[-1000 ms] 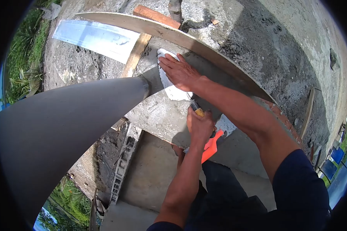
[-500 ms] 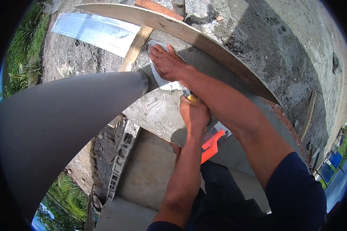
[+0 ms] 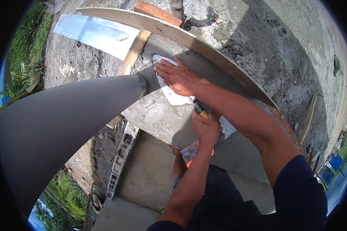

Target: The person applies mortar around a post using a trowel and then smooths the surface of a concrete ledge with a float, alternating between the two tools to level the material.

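My left hand point(image 3: 206, 129) is closed around a tool with a yellow-and-black handle point(image 3: 201, 112). Its thin metal end runs toward a white, ragged-edged sheet point(image 3: 178, 99) and disappears there. My right hand point(image 3: 178, 78) lies flat on that sheet, fingers stretched out, pressing it against the smooth grey cement point(image 3: 160, 111). Under and beside my left wrist are a crinkled clear plastic piece point(image 3: 190, 150) and another white piece point(image 3: 228, 127). Only a sliver of an orange-red object point(image 3: 189, 163) shows past my left forearm.
A thick grey pipe point(image 3: 77, 100) slants in from the left and ends beside the sheet. A curved board point(image 3: 219, 54) edges the cement, with a wooden strip point(image 3: 135, 50), a shiny metal sheet point(image 3: 98, 34) and a reddish block point(image 3: 158, 13) nearby. Hollow block point(image 3: 121, 158) stands lower left.
Both hands have shifted right and toward me, and the white sheet has slid along with them. The orange-red object is now mostly covered by my left forearm, while the clear plastic shows more.
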A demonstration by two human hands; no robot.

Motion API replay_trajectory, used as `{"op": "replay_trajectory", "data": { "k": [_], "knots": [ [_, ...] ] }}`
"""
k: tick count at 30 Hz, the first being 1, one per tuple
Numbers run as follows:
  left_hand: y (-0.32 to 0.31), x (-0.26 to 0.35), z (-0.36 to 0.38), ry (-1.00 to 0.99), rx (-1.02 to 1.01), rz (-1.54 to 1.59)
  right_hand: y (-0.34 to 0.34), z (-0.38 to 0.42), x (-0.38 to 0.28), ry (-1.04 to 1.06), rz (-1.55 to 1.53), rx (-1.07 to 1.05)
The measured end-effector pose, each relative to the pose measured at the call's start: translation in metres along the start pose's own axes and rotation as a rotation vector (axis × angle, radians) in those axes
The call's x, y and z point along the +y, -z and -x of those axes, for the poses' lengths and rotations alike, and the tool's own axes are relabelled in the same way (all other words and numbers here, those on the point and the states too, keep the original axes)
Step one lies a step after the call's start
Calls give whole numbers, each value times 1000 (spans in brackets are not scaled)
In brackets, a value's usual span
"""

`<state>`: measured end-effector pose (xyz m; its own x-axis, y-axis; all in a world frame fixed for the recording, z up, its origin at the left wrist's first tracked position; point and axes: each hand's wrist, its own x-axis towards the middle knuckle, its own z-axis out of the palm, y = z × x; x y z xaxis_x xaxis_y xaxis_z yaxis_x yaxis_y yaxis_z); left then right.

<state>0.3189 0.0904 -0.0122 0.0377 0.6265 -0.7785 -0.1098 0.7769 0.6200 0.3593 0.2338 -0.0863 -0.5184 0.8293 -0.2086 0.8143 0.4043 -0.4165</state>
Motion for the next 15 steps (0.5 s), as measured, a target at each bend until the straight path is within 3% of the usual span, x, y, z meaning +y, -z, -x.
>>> {"op": "replay_trajectory", "data": {
  "k": [3, 6, 8, 11, 13, 15],
  "knots": [
    [12, 5, -24, -77, 28, 39, 2, -28, -1, -40, -77, 105],
    [22, 14, -34, -27, 22, 21, 3, -43, -5, -64, -87, 43],
    [31, -32, -65, 46, -122, 319, -1, -46, -8, -61, -77, 20],
    [26, -5, -48, 329, -354, 949, -7, -46, -9, -45, -97, 12],
    [22, 8, -38, 317, -402, 1133, -6, -46, -8, -10, -98, -27],
    [11, -9, -38, 56, -312, 936, -4, -46, -7, 36, -118, -78]
  ]
}}
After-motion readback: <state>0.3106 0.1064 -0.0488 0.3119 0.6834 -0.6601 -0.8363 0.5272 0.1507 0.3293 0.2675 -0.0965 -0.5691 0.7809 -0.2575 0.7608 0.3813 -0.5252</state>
